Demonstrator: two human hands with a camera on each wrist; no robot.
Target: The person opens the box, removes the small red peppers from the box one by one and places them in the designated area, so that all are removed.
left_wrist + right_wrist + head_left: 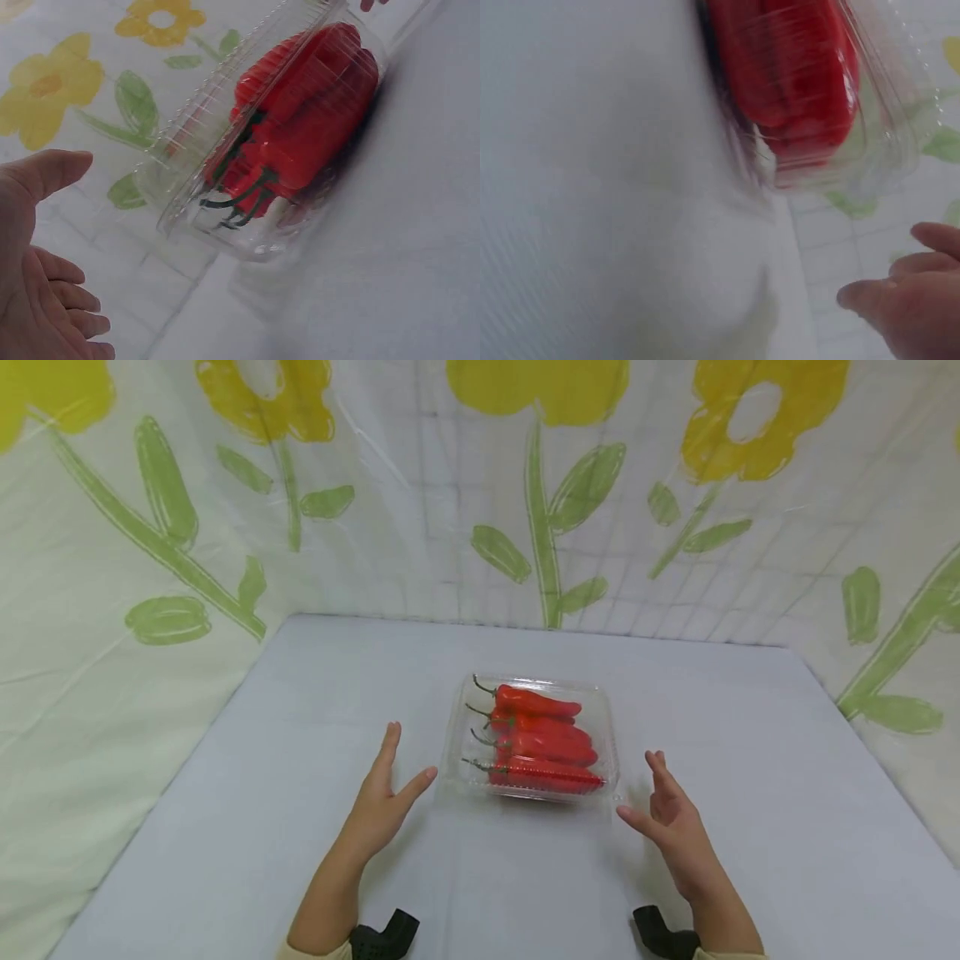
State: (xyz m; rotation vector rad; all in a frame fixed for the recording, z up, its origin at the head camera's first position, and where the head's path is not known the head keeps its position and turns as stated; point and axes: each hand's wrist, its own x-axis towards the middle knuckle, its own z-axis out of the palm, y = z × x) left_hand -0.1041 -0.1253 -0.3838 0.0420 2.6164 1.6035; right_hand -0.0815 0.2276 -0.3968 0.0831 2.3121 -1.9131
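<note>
A clear plastic clamshell box [457, 752] lies near the middle of the white table, its lid down over several red peppers [543, 745] with green stems pointing left. My left hand [381, 810] hovers just left of the box, thumb and fingers spread apart, holding nothing. On the other side, my right hand [675, 827] is held beside the box's near right corner, thumb out toward it and nothing in its grasp. The left wrist view shows the stem end of the peppers [300, 127] through the plastic, with a gap between the left hand [45, 285] and the box.
The white table [225, 827] reaches back to a hanging cloth [390, 527] printed with yellow flowers and green leaves, which also runs along both sides. A black wrist mount [384, 937] sits on the left forearm, another [663, 933] on the right.
</note>
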